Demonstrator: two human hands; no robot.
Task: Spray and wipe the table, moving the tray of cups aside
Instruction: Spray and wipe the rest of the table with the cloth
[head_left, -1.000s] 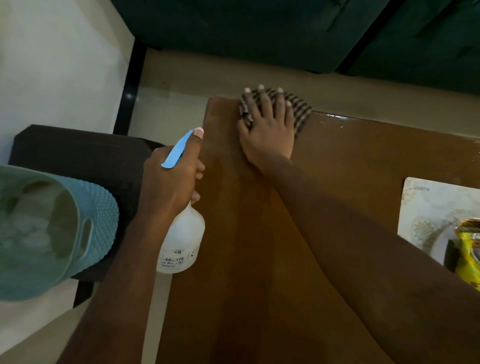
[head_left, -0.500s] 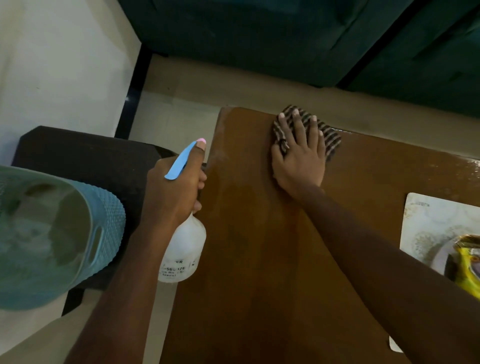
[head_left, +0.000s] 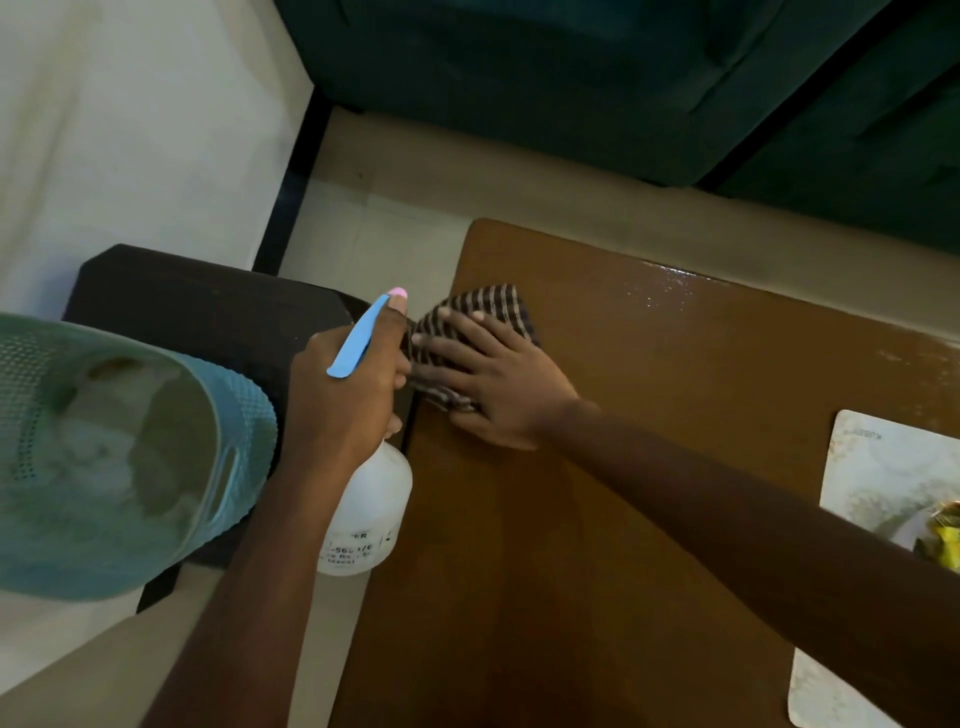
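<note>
R hand (head_left: 498, 387) spread flat on cloth (head_left: 496, 306) at table (head_left: 649, 405) edge; L hand (head_left: 348, 395) grips bottle (head_left: 370, 506).

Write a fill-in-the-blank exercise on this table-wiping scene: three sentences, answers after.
1. The left hand grips a spray bottle with a ____ trigger.
2. The right hand presses a checked ____ flat on the table.
3. The teal basket sits on the same side as the ____ hand.

Missing words: blue; cloth; left.
</note>
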